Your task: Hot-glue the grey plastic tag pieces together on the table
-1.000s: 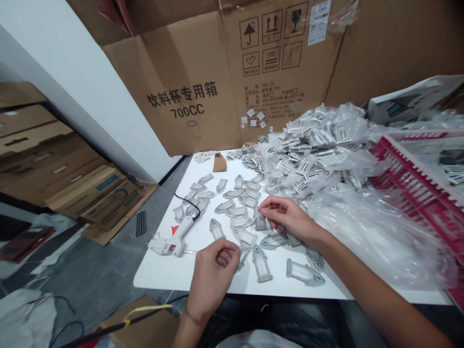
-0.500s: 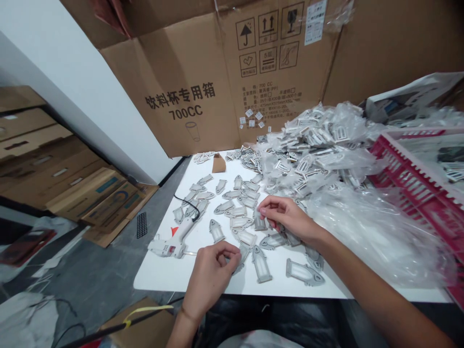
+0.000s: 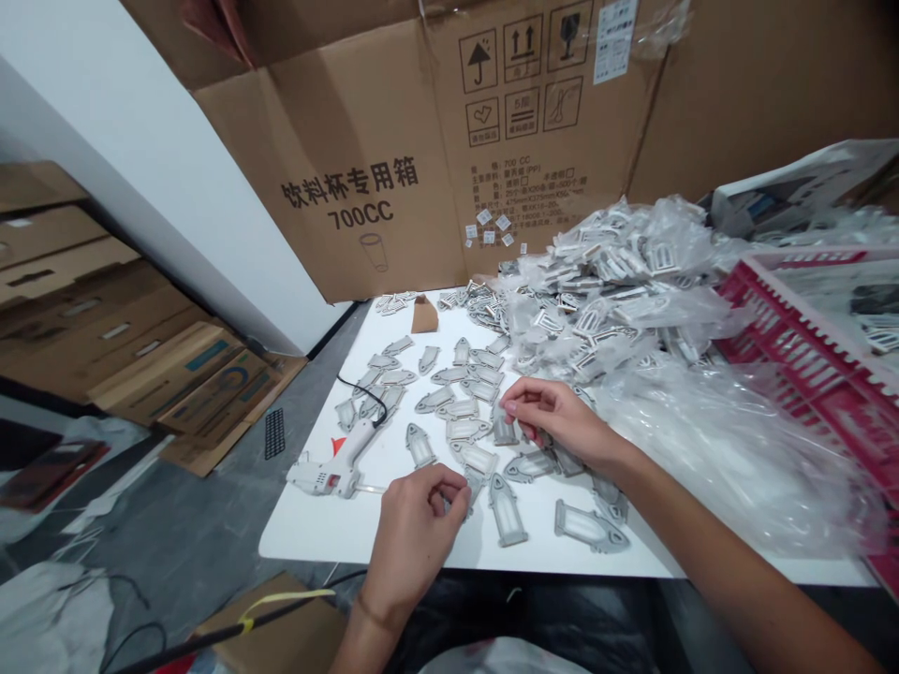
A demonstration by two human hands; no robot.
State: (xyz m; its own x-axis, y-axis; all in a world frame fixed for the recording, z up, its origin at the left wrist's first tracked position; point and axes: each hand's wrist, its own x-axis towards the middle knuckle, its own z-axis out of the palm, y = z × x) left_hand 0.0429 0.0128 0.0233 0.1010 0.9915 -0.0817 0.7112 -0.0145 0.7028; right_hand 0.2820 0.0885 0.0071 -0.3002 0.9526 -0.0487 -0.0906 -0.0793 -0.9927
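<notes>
Many flat grey arch-shaped plastic pieces, each with a pale window panel, lie scattered over the white table (image 3: 302, 534). Near the front edge, my left hand (image 3: 421, 515) has thumb and forefinger pinched together. Its fingertips partly cover a grey piece (image 3: 476, 485), and whatever they hold is too small to see. Farther right, my right hand (image 3: 552, 417) is closed with its fingers curled. Its fingertips are at the upper end of another grey arch-shaped piece (image 3: 504, 431); I cannot tell whether they grip it. One piece (image 3: 507, 510) lies between my hands.
A white glue gun (image 3: 333, 473) with a black cord rests at the left. Plastic bags of grey pieces (image 3: 618, 262) are heaped at the back right, beside a magenta crate (image 3: 793, 337). Behind stands a large cardboard box (image 3: 337, 122). A brown cardboard scrap (image 3: 424, 315) lies at the back.
My left hand has shifted very slightly, its fingertips drawn a little closer together. My right hand and the pieces look almost unmoved.
</notes>
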